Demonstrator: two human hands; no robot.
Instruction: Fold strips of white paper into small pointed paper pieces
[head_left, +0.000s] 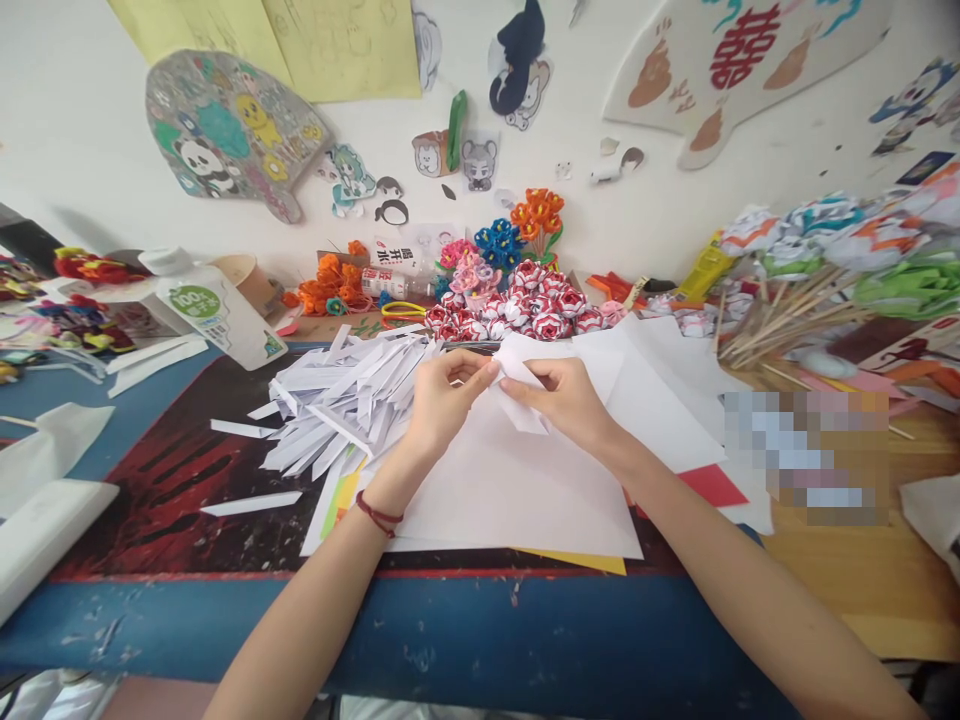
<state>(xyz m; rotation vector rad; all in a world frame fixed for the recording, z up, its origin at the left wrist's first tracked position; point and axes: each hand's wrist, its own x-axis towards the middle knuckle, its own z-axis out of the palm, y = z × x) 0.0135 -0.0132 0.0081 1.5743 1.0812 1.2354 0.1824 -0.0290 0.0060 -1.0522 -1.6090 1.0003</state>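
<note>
Between my two hands is a small piece of white paper [523, 352], held up over the stacked sheets and partly covered by my fingers. My left hand [448, 392] pinches its left edge with thumb and forefinger. On the other side my right hand [559, 395] grips the paper, thumb in front and fingers curled behind. White paper sheets [495, 490] lie beneath both hands, with coloured sheets peeking out at the edges. A loose heap of folded white paper strips [337, 400] sits just left of my left hand.
Red-and-white paper flowers [536, 305] and pipe-cleaner flowers [499, 245] line the wall side. A white bottle [217, 310] stands tilted at the left. Paper flowers on wooden sticks [780, 310] lie at the right. A single strip [251, 504] rests on the dark mat [165, 545].
</note>
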